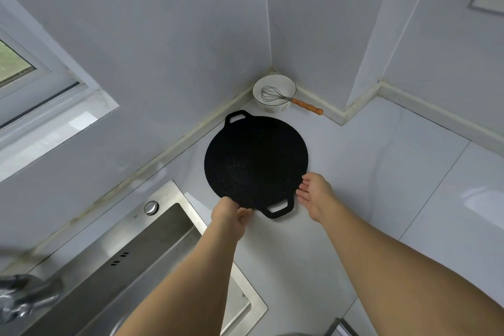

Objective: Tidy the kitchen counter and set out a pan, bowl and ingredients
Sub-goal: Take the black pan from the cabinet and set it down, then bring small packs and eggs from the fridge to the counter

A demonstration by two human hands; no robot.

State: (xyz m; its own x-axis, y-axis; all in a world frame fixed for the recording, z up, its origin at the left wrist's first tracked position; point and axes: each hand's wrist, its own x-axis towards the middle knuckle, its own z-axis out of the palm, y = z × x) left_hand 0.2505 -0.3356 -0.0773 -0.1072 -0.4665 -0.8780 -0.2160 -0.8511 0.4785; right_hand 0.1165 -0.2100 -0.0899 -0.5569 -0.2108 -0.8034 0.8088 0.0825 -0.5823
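Both hands meet the near rim of the flat round black two-handled pan point(255, 162) on the pale surface point(381, 172): left hand point(231, 217) pinching the edge, right hand point(313, 194) open beside it. A shove far could knock the white ceramic bowl point(273, 93) holding a wire whisk point(283, 97).

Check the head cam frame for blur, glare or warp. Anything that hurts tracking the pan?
Head view: strong wide-angle warp, walls and counter edges bow. The pan is sharp but matte black, with little surface detail. Soft glare patches on the glossy counter. The faucet at lower left is blurred. Both hands, left hand and right hand, are in focus.
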